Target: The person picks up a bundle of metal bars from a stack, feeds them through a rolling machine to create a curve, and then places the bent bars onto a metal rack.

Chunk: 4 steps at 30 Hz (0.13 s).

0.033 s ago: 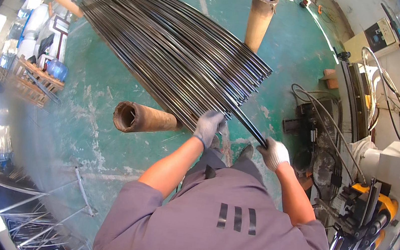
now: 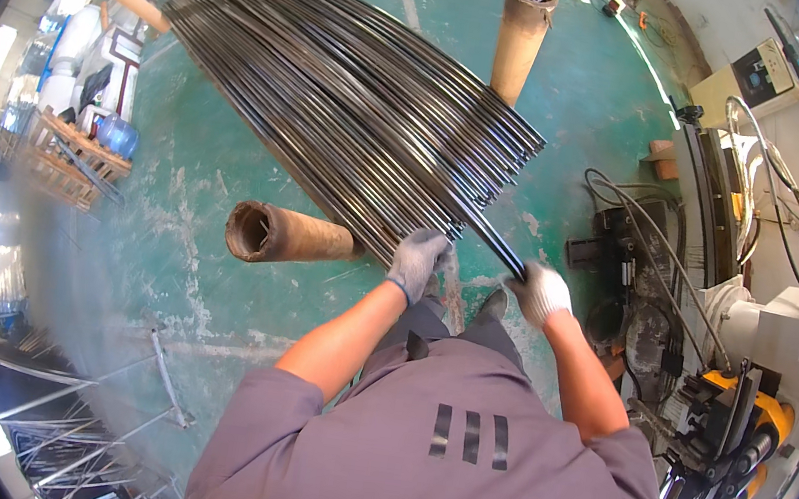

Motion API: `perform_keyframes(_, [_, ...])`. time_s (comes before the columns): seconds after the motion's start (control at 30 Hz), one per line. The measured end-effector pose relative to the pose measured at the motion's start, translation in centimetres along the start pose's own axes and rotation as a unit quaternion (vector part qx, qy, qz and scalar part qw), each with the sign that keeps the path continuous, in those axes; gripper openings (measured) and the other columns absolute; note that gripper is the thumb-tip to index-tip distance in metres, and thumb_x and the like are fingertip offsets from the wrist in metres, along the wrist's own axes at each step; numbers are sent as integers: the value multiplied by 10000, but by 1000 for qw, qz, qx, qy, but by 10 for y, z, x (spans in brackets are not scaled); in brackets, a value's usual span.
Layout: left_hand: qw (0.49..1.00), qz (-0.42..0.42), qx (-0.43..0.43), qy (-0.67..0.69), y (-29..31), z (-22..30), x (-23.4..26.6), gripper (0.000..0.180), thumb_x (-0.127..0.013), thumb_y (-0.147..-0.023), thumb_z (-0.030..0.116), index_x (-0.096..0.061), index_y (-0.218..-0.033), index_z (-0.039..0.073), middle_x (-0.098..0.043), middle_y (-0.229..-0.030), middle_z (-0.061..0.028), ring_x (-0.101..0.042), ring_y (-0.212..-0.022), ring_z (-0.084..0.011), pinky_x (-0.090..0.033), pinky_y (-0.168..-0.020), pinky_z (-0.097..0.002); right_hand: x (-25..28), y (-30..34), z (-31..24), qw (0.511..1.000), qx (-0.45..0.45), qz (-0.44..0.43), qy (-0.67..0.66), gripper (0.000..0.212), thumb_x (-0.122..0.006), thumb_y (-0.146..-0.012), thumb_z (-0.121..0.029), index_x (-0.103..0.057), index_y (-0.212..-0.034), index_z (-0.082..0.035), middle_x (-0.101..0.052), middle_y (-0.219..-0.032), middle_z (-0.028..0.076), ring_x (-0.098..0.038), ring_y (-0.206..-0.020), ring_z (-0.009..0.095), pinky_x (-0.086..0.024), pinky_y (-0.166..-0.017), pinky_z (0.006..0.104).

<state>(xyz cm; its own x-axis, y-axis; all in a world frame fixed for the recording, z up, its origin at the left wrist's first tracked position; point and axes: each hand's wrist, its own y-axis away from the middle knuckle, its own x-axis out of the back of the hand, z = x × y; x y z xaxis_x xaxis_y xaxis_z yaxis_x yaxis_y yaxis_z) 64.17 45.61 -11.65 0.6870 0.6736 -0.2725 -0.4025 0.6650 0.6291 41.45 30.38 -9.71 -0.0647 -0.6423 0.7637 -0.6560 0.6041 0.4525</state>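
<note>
A wide layer of long, dark, shiny metal rods [image 2: 330, 89] stretches from the far left toward me. My right hand [image 2: 542, 296], in a white knit glove, is closed round the ends of a few rods [image 2: 494, 238] that stick out past the others toward the right. At the near edge of the pile, my gloved left hand [image 2: 418, 262] curls over rod ends, its fingertips partly hidden. Both gloves look greyish with dirt.
Thick brown cardboard tubes flank the rods, one at near left [image 2: 295, 238] and one at far right [image 2: 521, 48]. Machinery with cables [image 2: 639, 271] stands to my right, near a yellow-and-black tool [image 2: 765, 424]. A wooden pallet [image 2: 78, 162] and metal racks [image 2: 98, 392] are at left.
My right hand has shifted slightly left and up, with the rod ends still in it. The left hand and the pile look nearly the same.
</note>
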Motion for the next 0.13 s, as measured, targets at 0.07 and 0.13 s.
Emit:
perform_keyframes(0.07, [1000, 1, 26, -5, 4, -43, 19, 153, -632, -926, 174, -666, -866, 37, -633, -785, -63, -607, -734, -168, -454, -664, -312, 16, -51, -48, 999, -9, -45, 15, 345, -762, -940, -351, -736, -1076, -35, -747, -981, 268, -722, -981, 454, -560, -847, 513])
perform_keyframes(0.13, [998, 38, 44, -30, 20, -64, 17, 187, -650, -917, 186, -716, -914, 11, -694, -826, -95, -658, -767, -186, -476, -680, -300, -8, -116, -54, 998, 14, -21, 64, 400, -813, -898, -377, -750, -1127, -55, -760, -1046, 267, -724, -1061, 441, -575, -907, 503])
